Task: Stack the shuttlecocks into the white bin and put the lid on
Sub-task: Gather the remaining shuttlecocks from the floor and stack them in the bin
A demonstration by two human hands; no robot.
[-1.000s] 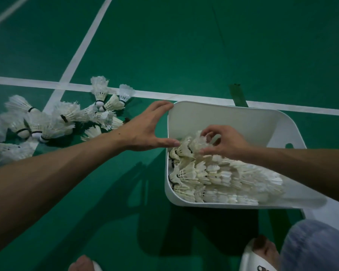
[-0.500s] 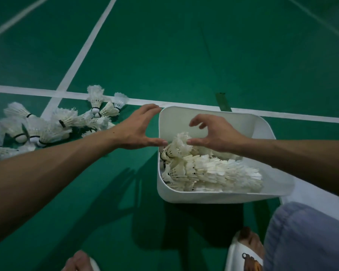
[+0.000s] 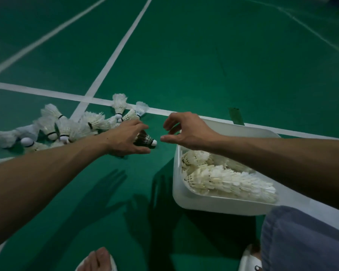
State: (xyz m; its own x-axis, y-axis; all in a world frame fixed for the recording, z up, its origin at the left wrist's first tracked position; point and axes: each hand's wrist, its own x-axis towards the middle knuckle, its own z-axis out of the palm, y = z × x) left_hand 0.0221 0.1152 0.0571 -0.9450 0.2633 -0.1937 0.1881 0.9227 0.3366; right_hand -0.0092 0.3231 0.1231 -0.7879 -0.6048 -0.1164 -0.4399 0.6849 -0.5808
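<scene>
My left hand [image 3: 123, 139] grips one shuttlecock [image 3: 148, 140] just above the green floor, its white cork tip pointing right. My right hand [image 3: 188, 132] hovers a short way to the right of that tip, over the bin's near-left corner. Its thumb and fingers are spread and hold nothing. The white bin [image 3: 184, 200] stands at the right, and several shuttlecocks [image 3: 223, 178] lie nested in rows inside it. A loose pile of shuttlecocks [image 3: 67, 128] lies on the floor behind my left hand. A flat white panel [image 3: 329, 214], perhaps the lid, shows beside the bin.
White court lines [image 3: 110, 61] cross the green floor. A dark strip of tape [image 3: 236, 116] sits on the line behind the bin. My knee in grey-blue cloth [image 3: 305, 241] and my feet [image 3: 98, 259] are at the bottom edge.
My left hand moved left to the pile and took hold of one shuttlecock. My right hand lifted out of the bin and came left toward it. The camera tilted up.
</scene>
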